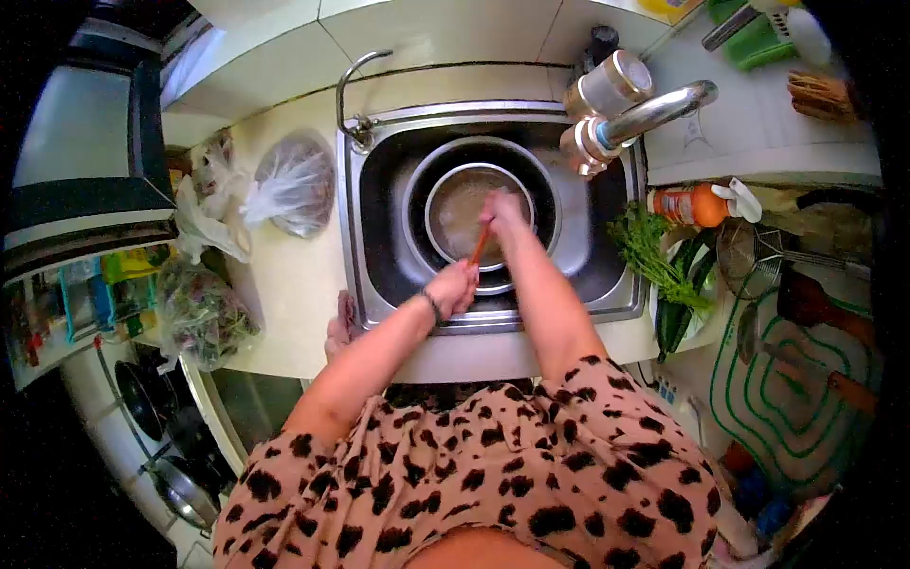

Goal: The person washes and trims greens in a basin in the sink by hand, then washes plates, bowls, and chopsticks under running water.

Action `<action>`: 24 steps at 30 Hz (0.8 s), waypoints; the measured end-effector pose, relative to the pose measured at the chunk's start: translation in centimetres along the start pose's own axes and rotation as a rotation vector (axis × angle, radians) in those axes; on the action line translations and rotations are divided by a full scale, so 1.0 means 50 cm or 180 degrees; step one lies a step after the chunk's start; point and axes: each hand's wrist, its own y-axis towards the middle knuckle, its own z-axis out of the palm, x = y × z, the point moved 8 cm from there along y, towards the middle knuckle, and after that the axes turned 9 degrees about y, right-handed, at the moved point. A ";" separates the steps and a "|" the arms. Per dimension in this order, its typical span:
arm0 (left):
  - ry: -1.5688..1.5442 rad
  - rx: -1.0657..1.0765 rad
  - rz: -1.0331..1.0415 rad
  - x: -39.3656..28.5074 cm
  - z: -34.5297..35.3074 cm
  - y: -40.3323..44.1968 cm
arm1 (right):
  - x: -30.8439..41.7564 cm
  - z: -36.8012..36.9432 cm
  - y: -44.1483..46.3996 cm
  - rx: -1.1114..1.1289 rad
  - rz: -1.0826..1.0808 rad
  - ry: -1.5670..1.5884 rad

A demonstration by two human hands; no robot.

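In the sink (588,228), a round metal bowl (438,180) of cloudy water sits inside a larger metal basin (409,204). My left hand (453,287) is closed around the lower end of a thin orange stick-shaped thing (481,247), near the bowl's front rim. Over the water, my right hand (502,211) closes at the upper end of the same orange thing. Its exact kind is too small to make out. The right fingertips are partly hidden and blurred.
A large faucet (664,109) reaches in from the right, and a slim curved tap (343,90) stands at back left. Plastic bags (294,185) lie on the left counter. Leafy greens (659,251), a spray bottle (692,206) and a green-lined mat (758,417) are at right.
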 end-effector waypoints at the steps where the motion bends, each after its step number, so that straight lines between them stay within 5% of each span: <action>1: 0.0216 0.0176 0.0065 0.002 0.006 -0.033 | 0.079 0.024 -0.047 -0.0166 0.0066 -0.0010; 4: 0.0297 0.0416 0.0155 -0.003 -0.005 -0.068 | 0.147 0.185 -0.248 0.0044 0.0114 0.0136; 5: 0.0322 0.0441 0.0190 -0.027 0.007 -0.066 | 0.133 0.195 -0.235 0.0675 0.0113 0.0006; 7: 0.0782 -0.0216 0.1285 -0.167 0.008 -0.057 | 0.128 0.246 -0.314 0.1284 -0.0096 -0.0586; 10: 0.0459 0.0084 0.1584 -0.254 0.035 0.002 | 0.312 0.202 -0.410 0.0883 -0.1287 0.0325; 13: 0.0260 0.1148 0.1058 -0.279 0.110 -0.005 | 0.456 0.255 -0.486 0.1436 -0.1384 0.0746; 16: 0.0434 0.1352 0.1123 -0.310 0.129 0.008 | 0.495 0.251 -0.400 0.1805 -0.1149 0.0365; 24: 0.0613 0.1201 0.1514 -0.348 0.135 0.001 | 0.490 0.211 -0.363 0.1276 -0.1183 0.0065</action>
